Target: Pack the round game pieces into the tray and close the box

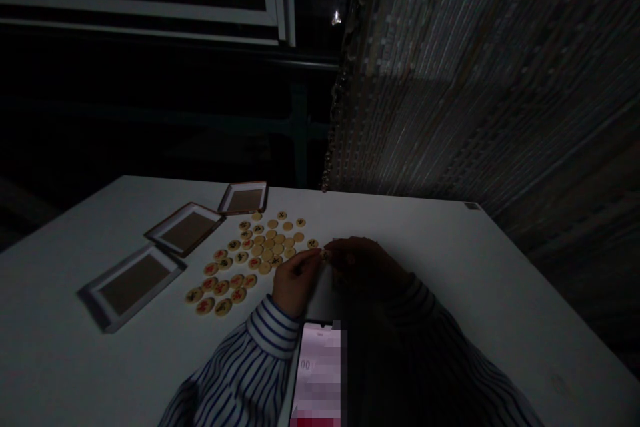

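Many round wooden pieces (271,245) with red or black characters, some blank side up, lie spread on the white table left of my hands. My left hand (295,278) pinches one small round piece (325,255) at its fingertips. From the other side my right hand (367,260), dark in shadow, has its fingertips on that same piece. Beneath my right hand is a flat object, mostly hidden, that I cannot make out. A lit phone (317,373) lies on the table between my striped sleeves.
Three shallow framed trays or lids (170,253) (181,209) (266,197) stand in a diagonal row at the left of the white table (450,240). A beaded string curtain (425,80) hangs behind at the right. A window frame (150,7) is at the upper left.
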A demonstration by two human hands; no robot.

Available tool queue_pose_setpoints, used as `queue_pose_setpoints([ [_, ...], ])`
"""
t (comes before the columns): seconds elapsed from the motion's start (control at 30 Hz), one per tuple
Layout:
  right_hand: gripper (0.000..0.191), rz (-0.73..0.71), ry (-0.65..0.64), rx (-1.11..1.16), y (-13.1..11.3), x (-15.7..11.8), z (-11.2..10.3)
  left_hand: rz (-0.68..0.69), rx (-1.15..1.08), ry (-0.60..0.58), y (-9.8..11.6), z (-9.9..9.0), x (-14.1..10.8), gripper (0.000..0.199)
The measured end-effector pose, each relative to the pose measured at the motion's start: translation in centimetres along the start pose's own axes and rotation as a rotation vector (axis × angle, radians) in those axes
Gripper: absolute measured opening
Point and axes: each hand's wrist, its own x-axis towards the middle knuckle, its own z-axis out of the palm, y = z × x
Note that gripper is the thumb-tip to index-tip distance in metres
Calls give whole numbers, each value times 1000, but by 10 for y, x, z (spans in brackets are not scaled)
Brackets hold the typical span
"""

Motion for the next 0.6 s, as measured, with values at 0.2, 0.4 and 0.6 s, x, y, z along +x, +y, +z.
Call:
queue_pose_setpoints([
  [0.2,25,-44,7,-119,0,1,1,16,30,9,0,0,-1,22],
  [0.4,21,-86,-57,-216,0,3,0,35,72,-14,0,0,0,22],
  [0.6,20,-102,-52,-265,5,3,0,64,93,-9,-3,1,0,19],
])
